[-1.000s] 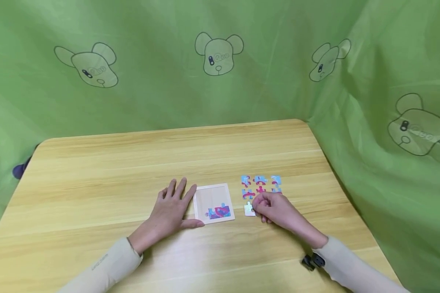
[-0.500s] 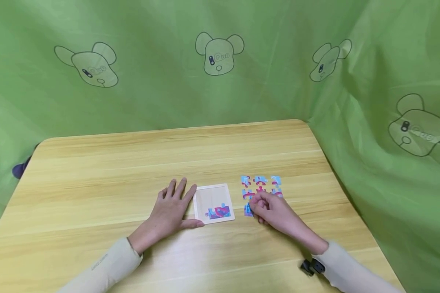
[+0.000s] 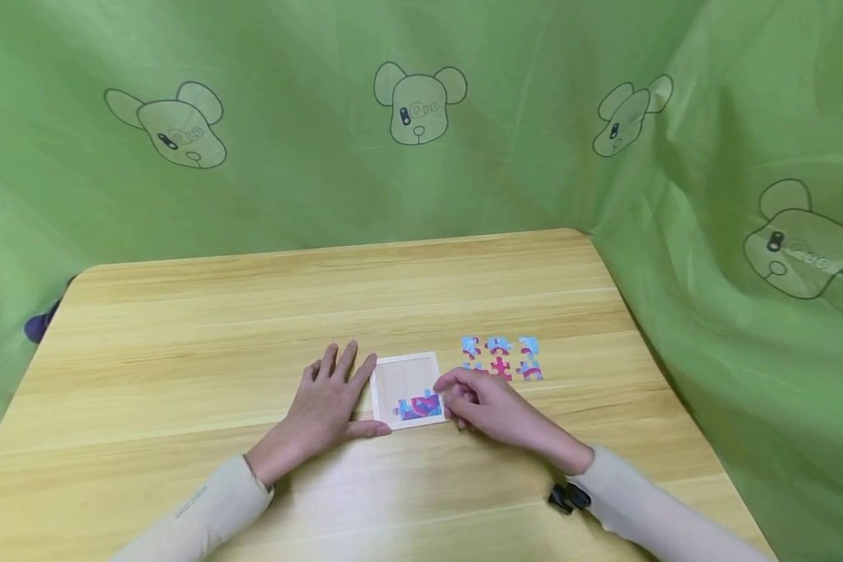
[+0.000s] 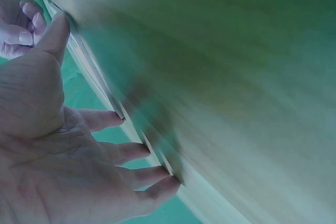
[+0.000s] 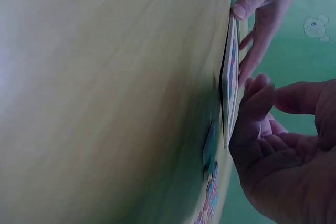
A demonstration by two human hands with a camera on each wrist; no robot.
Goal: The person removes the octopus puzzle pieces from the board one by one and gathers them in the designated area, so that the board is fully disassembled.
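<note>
My left hand (image 3: 323, 398) lies with fingers spread at the left side of a pale square puzzle frame (image 3: 375, 390). Its thumb touches the near left corner. Inside the frame, joined purple and pink puzzle pieces (image 3: 420, 406) sit at the near right. My right hand (image 3: 488, 406) is at the frame's right edge, thumb and fingers curled in a pinch. In the right wrist view a dark, shaded puzzle piece (image 5: 210, 145) shows just below these fingers; the exact contact is hidden. Right of the frame lie two rows of puzzle pieces (image 3: 501, 368), the left one partly covered.
The wooden table (image 3: 253, 312) runs out beyond the frame on all sides. Green cloth (image 3: 288, 179) printed with bear heads hangs behind the table and along its right side. A small black device (image 3: 569, 498) is on the right cuff.
My right hand pinched at the nearest loose puzzle piece, then moved left to the frame's right edge. That piece no longer shows in its spot in the head view. My left hand stays put.
</note>
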